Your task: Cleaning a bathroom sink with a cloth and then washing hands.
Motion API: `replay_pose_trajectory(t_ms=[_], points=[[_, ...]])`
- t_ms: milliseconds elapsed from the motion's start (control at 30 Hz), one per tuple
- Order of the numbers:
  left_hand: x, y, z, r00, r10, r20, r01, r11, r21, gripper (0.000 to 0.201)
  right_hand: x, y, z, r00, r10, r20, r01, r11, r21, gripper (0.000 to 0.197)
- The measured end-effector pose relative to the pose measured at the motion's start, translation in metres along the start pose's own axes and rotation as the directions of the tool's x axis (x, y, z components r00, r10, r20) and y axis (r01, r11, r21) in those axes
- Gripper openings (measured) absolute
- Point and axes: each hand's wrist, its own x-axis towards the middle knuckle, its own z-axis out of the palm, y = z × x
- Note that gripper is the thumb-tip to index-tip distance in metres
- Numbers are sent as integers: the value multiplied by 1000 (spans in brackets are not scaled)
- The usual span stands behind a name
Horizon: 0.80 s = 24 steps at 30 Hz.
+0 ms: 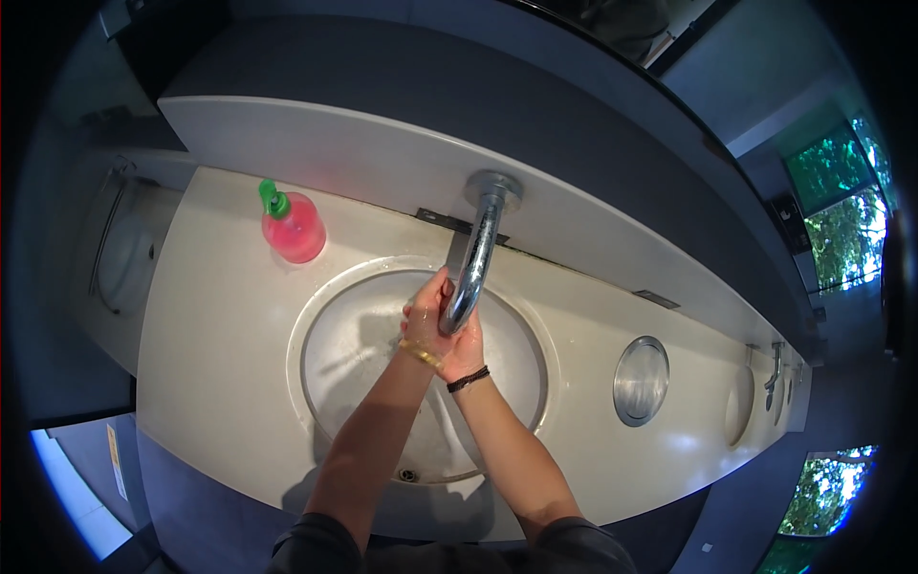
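My hands are together under the chrome faucet (478, 253), over the white oval sink basin (516, 368). My left hand (427, 311), with a yellow band at its wrist, looks wet and has its fingertips stretched toward the spout. Against it presses my right hand (467, 352), which wears a dark braided bracelet; its fingers seem to curl round the left hand's back. The spout's end hides part of both hands. Neither appears to hold a tool or bottle. Left of the basin stands a pump soap bottle (295, 230) of pink liquid with a green top.
A pale countertop (220, 335) surrounds the basin, with a raised ledge (382, 139) behind it. To the right, a round metal disc (641, 381) is set into the counter. Another faucet (773, 373) shows farther right. The drain (408, 474) lies at the basin's near edge.
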Motion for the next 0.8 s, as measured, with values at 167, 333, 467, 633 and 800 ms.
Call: replay_pose_trajectory(t_ms=[167, 333, 467, 633, 800], points=[[-18, 13, 30, 896, 442, -47, -333, 737, 589, 54, 16, -21, -37, 997, 45, -58, -48, 997, -60, 38], [-20, 17, -5, 913, 354, 201, -371, 520, 769, 17, -2, 19, -20, 941, -32, -336, -13, 991, -132, 41], [-13, 21, -8, 912, 327, 246, -380, 453, 807, 22, -16, 82, -14, 694, -412, -590, 95, 865, -493, 53], [-7, 7, -14, 996, -88, -29, 92, 905, 414, 17, -4, 40, -15, 832, -51, -553, -81, 974, -211, 49], [-20, 6, -12, 966, -251, -65, 234, 951, -201, 19, 6, 29, -35, 977, -108, -185, 129, 986, 104, 30]])
